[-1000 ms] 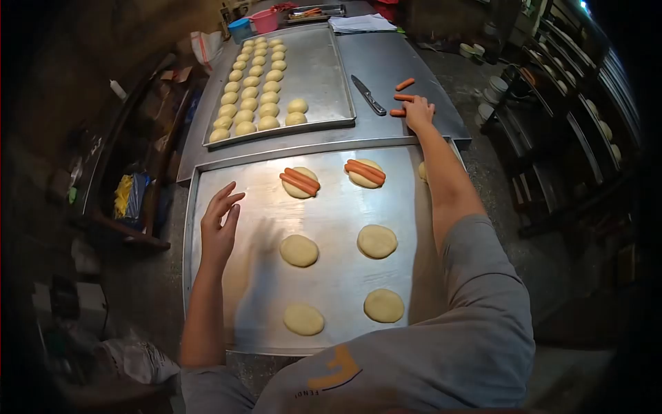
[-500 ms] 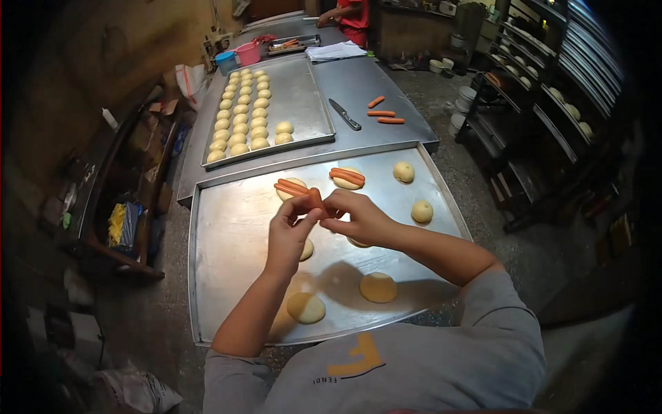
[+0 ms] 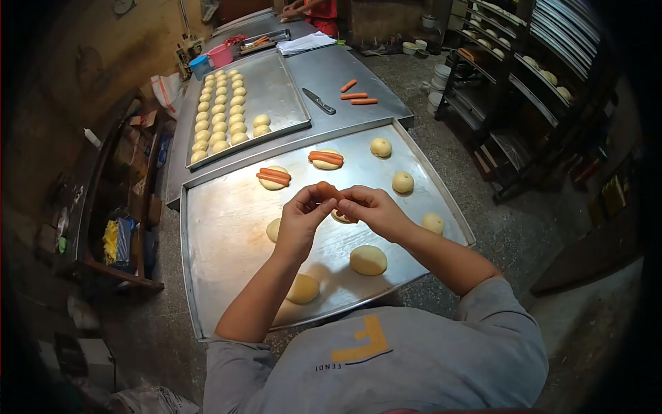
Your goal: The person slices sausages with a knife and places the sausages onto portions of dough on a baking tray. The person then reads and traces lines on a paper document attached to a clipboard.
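Observation:
My left hand [image 3: 308,214] and my right hand [image 3: 369,209] meet above the near tray [image 3: 221,241], both closed on a sausage [image 3: 327,188] that they partly hide. Beneath them a flat dough round is mostly covered. Two flattened dough rounds farther back bear sausages [image 3: 274,177] [image 3: 325,158] laid side by side. Bare flat rounds [image 3: 368,260] [image 3: 302,289] lie nearer my body, another left of my left hand. Along the tray's right side are dough balls [image 3: 403,182]. Loose sausages [image 3: 358,96] rest on the metal table beyond, beside a knife [image 3: 318,101].
A second tray [image 3: 276,96] holds rows of dough balls. Behind it stand a blue container [image 3: 200,66] and a pink one [image 3: 220,55]. Papers [image 3: 306,43] lie at the back, near a person in red [image 3: 321,14]. Racks [image 3: 507,90] stand at the right.
My right hand came back from the loose sausages to meet my left, and a sausage is now between them. Since half a second ago both hands remain together while the view has shifted.

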{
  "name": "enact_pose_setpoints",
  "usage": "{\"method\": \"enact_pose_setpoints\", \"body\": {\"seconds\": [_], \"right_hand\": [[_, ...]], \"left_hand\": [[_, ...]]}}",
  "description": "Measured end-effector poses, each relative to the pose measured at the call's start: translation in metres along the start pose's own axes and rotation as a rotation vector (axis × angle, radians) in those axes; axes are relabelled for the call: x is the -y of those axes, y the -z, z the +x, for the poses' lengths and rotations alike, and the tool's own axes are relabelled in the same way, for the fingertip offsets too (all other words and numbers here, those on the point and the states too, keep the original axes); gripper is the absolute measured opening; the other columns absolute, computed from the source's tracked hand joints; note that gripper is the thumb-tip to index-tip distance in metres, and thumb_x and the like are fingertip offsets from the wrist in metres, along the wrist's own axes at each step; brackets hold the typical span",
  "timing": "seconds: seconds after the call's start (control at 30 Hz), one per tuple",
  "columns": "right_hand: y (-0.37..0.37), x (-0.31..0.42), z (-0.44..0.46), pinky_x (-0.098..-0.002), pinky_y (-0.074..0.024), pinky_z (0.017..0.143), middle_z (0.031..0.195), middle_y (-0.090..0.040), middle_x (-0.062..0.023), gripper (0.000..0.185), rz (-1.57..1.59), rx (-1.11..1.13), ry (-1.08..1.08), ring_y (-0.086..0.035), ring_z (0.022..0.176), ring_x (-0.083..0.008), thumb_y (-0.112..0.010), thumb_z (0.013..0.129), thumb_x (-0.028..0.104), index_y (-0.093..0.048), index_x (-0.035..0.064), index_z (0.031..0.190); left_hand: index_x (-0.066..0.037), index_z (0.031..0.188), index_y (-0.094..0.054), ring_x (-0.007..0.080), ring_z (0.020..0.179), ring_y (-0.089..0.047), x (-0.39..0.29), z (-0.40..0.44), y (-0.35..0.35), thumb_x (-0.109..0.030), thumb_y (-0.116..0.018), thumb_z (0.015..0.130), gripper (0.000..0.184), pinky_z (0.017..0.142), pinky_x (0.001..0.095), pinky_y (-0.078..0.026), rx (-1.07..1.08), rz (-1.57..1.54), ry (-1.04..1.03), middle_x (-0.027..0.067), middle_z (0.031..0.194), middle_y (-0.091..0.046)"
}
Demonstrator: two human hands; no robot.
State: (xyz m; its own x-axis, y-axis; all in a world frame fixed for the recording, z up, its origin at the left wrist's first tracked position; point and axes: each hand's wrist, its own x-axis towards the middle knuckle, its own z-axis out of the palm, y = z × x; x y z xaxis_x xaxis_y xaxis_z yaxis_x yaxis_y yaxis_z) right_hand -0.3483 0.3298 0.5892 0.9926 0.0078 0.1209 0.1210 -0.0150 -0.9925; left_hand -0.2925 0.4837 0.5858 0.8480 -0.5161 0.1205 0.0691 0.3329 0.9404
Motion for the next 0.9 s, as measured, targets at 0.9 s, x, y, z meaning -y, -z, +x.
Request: {"method": "enact_pose_setpoints", "body": {"seconds": [0.9], "right_hand": [[-0.019, 0.001, -0.029, -0.0253, -0.0463, 0.057, 0.079, -0.061, -0.0072, 0.032, -0.579, -0.091, 0.441, -0.057, 0.064, -0.0147, -0.056, 0.076, 0.002, -0.051, 0.0025, 0.108]], "left_hand": [[-0.001, 0.092, -0.058, 0.0095, 0.071, -0.051, -0.004, -0.034, -0.008, -0.006, -0.055, 0.082, 0.012, 0.067, 0.0201, -0.042, -0.025, 0.546, 0.07, 0.0045, 0.08, -0.059]]}}
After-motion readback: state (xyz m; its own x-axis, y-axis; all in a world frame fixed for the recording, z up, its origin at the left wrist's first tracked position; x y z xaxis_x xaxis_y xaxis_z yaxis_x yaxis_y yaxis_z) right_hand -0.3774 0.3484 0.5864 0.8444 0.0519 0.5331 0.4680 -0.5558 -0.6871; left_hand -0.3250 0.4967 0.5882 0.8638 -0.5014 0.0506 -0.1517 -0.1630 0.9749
